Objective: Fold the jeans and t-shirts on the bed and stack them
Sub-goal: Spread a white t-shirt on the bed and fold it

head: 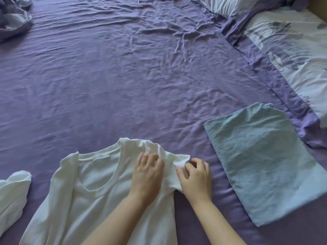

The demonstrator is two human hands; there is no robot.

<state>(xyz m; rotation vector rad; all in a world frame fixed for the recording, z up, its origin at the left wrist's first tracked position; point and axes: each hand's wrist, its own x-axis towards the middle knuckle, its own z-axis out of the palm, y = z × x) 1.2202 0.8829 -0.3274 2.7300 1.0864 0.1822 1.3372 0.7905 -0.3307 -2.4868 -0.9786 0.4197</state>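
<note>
A white t-shirt (pixel 92 195) lies spread flat on the purple sheet at the bottom centre, neckline up. My left hand (pixel 147 174) rests palm down on its right shoulder, fingers bunching the cloth there. My right hand (pixel 196 175) pinches the hem of the shirt's right sleeve (pixel 178 161). A folded light blue garment (pixel 261 161) lies flat to the right, apart from both hands. Another white garment (pixel 12 195) sits crumpled at the left edge.
The wrinkled purple bed sheet (pixel 132 76) stretches wide beyond the shirt. A floral duvet and pillow (pixel 290 41) line the right side. Bunched bedding (pixel 12 18) sits at the top left. A cable and a small device (pixel 178 1) lie at the far edge.
</note>
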